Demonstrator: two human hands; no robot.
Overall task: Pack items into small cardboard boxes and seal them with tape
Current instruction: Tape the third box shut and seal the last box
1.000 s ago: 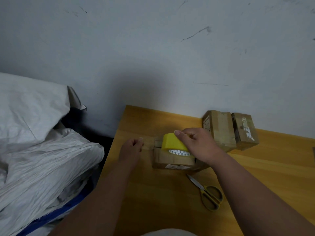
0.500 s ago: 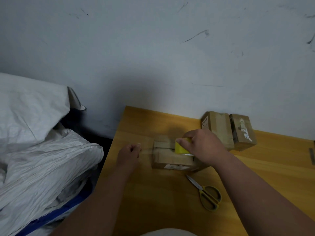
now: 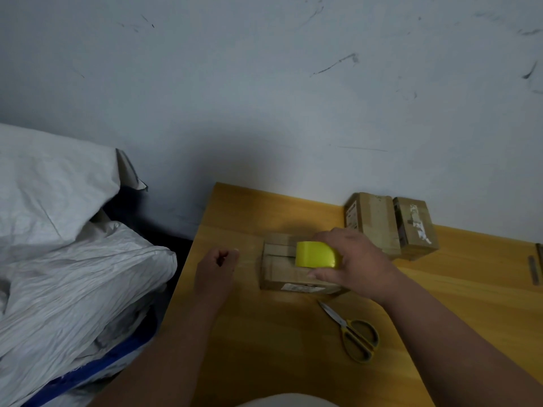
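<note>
- The box (image 3: pixel 289 267) lies flat on the table (image 3: pixel 293 362), near its left edge, at the middle of the view.
- The right hand (image 3: pixel 357 264) grasps the yellow tape roll (image 3: pixel 317 254), fingers curled over it and thumb beneath, and holds it on top of the box.
- The left hand (image 3: pixel 217 264), at 9 o'clock from the box and just beside it, has its fingers curled with thumb and forefinger pinched together; whether a clear tape end runs between them and the roll cannot be told.
- Scissors (image 3: pixel 354 333) with yellow handles lie closed on the table at 5 o'clock from the box, near it but apart.
- Two more boxes (image 3: pixel 390 226) stand touching each other at 2 o'clock, by the wall (image 3: pixel 264 83).
- White sacks (image 3: pixel 64 245) are heaped at 9 o'clock, off the table.
</note>
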